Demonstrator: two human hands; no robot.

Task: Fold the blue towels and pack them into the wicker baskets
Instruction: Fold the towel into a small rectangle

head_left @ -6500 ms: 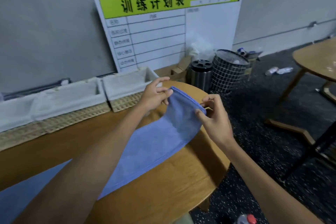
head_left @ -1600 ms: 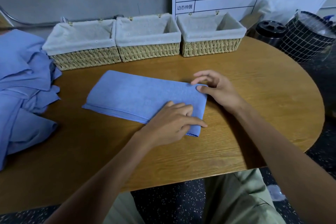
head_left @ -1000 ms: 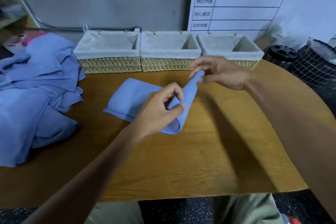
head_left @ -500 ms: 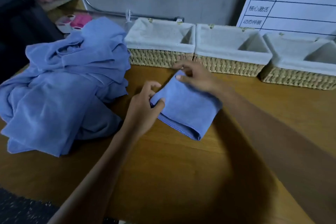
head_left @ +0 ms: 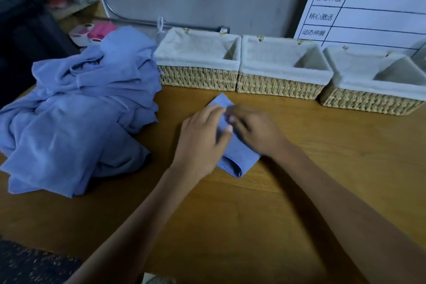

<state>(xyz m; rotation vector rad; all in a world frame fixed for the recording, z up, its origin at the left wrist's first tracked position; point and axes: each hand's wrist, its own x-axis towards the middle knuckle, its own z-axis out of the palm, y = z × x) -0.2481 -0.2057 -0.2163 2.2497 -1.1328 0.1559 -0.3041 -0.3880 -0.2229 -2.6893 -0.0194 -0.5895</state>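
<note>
Both hands lie flat, fingers relaxed, left hand [head_left: 202, 138] and right hand [head_left: 255, 131] pressing the folded blue towel [head_left: 237, 157] on the wooden table [head_left: 230, 214]. Unfolded towel pile [head_left: 76, 108] lies left. Three lined wicker baskets [head_left: 281, 69] stand just behind.

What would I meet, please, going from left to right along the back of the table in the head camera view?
Pile of unfolded blue towels → left wicker basket → middle wicker basket → right wicker basket. The folded towel under both hands lies nearer, so I leave it out of the order.
</note>
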